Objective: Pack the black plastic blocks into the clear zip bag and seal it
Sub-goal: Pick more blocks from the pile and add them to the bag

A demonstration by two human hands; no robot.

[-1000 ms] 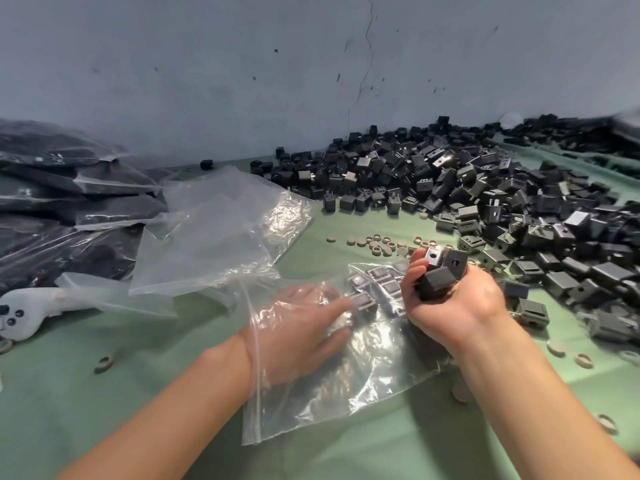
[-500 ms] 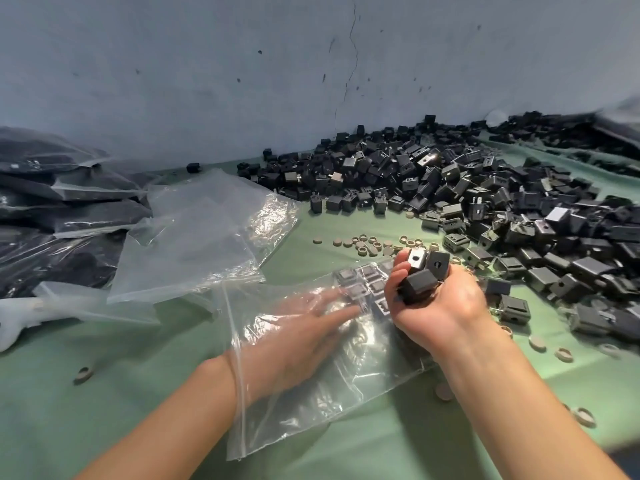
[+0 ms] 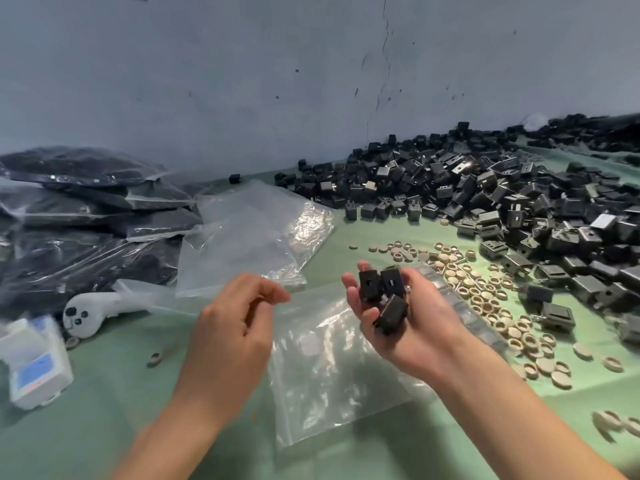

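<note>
The clear zip bag (image 3: 329, 368) lies flat on the green table in front of me, and my right hand hides its far end. My right hand (image 3: 426, 334) is raised above that end, palm up, fingers curled around three black plastic blocks (image 3: 381, 294). My left hand (image 3: 235, 327) hovers just left of the bag with loosely curled fingers and holds nothing. A big heap of loose black blocks (image 3: 485, 195) covers the table at the back right.
A stack of spare clear bags (image 3: 249, 237) lies behind my left hand. Filled bags of black parts (image 3: 86, 209) are piled at the left. Several tan rings (image 3: 485, 296) are scattered right of the bag. A white controller (image 3: 90, 310) and a white device (image 3: 34, 365) sit at the near left.
My left hand has come out of the bag and now hovers beside it. My right hand has lifted and turned palm up with the blocks. The camera has tilted down.
</note>
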